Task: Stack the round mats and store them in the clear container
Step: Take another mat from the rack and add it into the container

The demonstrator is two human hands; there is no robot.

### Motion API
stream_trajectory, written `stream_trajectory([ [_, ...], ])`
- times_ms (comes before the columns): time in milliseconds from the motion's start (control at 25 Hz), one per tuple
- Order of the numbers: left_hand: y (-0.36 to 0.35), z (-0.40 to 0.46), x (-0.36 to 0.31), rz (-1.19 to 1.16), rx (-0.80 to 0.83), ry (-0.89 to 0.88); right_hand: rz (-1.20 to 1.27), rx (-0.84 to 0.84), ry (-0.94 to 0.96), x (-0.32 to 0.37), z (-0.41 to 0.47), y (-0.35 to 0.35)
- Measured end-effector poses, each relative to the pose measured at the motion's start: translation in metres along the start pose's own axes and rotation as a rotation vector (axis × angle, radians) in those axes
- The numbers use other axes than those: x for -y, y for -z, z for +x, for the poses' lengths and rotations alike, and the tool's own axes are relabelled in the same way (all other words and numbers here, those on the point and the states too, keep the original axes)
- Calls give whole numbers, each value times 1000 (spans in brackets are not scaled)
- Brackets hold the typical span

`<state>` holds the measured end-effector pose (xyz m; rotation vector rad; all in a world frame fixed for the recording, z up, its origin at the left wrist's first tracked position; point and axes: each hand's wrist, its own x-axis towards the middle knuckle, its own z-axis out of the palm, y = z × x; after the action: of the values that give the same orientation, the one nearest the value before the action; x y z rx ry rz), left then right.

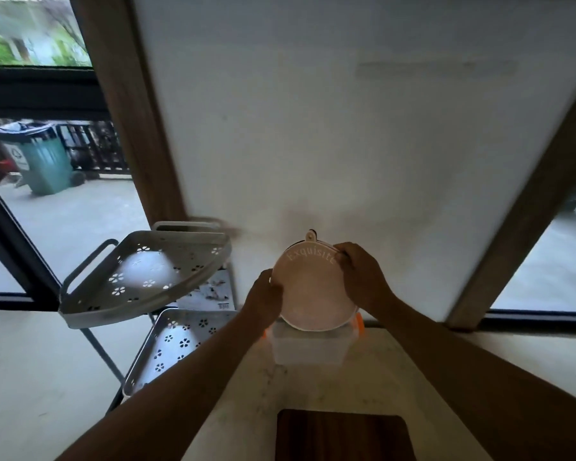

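Observation:
A stack of round mats (315,287), the front one pale pink with the word "Exquisite" along its top edge and a small hanging tab above, is held tilted up on edge. My left hand (266,296) grips its left rim and my right hand (363,277) grips its upper right rim. A darker mat edge shows behind the pink one. Directly below stands the clear container (308,349) with orange side clips, open on the marble counter; the mats' lower edge sits at its opening.
A dark wooden board (343,435) lies on the counter (413,377) near me. A grey tiered corner rack (147,274) with perforated shelves stands to the left. A white wall lies ahead, with windows on either side.

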<state>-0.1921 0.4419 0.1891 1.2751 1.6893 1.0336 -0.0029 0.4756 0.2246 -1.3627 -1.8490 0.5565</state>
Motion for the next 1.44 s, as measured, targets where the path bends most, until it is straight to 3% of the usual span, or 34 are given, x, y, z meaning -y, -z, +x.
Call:
stream_trajectory([
  [280,-7,62,45,281,-105,-8,57,-12,-9,-55,27,-44],
  [480,-13,92,77,515,-108,-77,-46,66,-32,-102,37,-70],
  [920,-43,115,117,872,-101,-215,-218,41,-54,-160,38,-100],
  [1080,-51,121,129,809,-169,-303,-209,23,-13,-167,39,-103],
  [1440,-54,128,138,758,-204,-288,-327,63,19,-174,37,-112],
])
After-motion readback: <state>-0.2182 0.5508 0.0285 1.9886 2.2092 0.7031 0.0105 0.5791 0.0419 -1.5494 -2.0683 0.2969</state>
